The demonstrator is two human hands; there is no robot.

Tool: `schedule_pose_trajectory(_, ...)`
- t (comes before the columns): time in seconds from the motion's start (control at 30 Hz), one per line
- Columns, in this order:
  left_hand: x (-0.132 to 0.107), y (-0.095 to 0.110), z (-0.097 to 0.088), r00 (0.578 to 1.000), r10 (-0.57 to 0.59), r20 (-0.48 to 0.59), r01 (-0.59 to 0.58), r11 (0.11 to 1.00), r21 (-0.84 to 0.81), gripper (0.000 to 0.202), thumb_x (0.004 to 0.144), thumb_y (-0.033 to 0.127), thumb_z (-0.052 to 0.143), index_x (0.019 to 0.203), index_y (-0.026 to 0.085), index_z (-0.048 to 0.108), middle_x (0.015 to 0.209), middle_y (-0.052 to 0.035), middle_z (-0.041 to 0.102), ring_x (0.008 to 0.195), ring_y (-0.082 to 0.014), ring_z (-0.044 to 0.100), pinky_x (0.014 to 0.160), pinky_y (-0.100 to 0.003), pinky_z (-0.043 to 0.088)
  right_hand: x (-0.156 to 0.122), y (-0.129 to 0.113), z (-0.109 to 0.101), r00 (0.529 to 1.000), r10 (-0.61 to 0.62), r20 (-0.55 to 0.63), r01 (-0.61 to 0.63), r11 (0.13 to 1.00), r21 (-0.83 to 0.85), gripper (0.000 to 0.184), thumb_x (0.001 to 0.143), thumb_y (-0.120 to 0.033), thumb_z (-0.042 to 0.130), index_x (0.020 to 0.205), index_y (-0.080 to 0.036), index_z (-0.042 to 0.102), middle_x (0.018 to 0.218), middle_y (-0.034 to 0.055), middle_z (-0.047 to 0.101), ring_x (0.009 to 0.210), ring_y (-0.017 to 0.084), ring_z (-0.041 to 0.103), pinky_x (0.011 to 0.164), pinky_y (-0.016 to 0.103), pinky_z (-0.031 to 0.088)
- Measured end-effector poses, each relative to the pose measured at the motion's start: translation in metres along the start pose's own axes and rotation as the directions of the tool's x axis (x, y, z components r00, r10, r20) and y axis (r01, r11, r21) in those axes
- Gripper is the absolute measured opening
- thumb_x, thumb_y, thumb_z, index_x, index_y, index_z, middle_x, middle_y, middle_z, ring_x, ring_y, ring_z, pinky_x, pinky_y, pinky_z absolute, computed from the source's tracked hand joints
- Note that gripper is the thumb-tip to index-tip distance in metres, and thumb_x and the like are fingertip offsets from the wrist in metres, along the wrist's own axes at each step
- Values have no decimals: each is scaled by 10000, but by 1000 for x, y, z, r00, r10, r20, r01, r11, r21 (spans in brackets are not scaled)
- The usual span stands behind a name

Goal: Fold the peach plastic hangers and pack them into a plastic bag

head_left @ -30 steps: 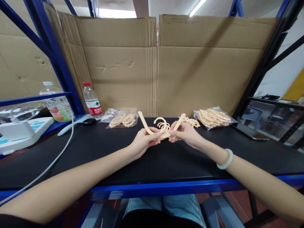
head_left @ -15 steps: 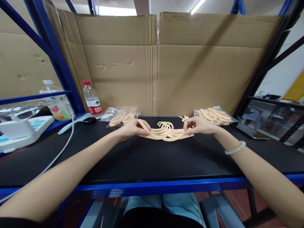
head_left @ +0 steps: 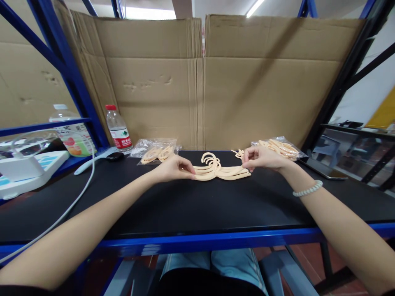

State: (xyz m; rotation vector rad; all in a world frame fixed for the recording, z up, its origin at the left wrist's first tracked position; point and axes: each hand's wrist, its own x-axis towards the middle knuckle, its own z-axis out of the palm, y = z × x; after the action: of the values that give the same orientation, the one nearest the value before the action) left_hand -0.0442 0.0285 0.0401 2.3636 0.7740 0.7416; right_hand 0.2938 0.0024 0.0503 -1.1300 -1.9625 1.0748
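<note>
A stack of small beige clothes hangers (head_left: 230,172) lies on the black table, their curved hooks bunched together in the middle and pointing to the back. My left hand (head_left: 174,167) is closed in a pinch on the left ends of the hangers. At the other end, my right hand (head_left: 261,159) has thumb and fingers pinched at the tip of the upper right arms. The lower right tips stick out free below the fingers. Behind my right hand, another few beige hooks (head_left: 238,153) show, partly hidden by it.
Clear bags of beige hangers lie at the back left (head_left: 157,154) and back right (head_left: 279,148). A red-capped water bottle (head_left: 120,131) stands left, near a brush-like handle (head_left: 92,162) and a white cable (head_left: 83,189). A dark flat device (head_left: 322,169) lies at right. Cardboard (head_left: 154,82) walls the back.
The hangers have drawn into a more even stack, their hooks now closer together. My left fingers have come down on the left ends, and my right hand has shifted slightly right.
</note>
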Motion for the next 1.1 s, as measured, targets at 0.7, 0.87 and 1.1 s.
schedule_pose_trajectory(0.7,-4,5,19,976,191,105,-218,889,404,153,825,281,586,773,182,691,833,-59,634,784,-167,574,726,-248,422,4,8,7,975,95,201,37,823,-567,218,676,-373,713,687,-162,661,602,11,621,567,124,529,536,255,389)
schedule_pose_trajectory(0.87,-4,7,21,970,203,131,-240,868,435,151,832,248,568,778,179,690,852,-65,643,806,-172,584,738,-250,424,2,8,5,968,117,223,34,816,-577,161,678,-318,696,696,-161,661,622,14,623,588,132,545,548,258,405)
schedule_pose_trajectory(1.1,-5,4,26,978,194,71,-199,790,580,155,839,197,523,839,175,677,894,-69,653,824,-189,586,732,-280,421,1,2,17,994,-20,112,90,741,-665,107,699,-173,604,797,-162,646,740,41,616,663,162,555,607,285,443)
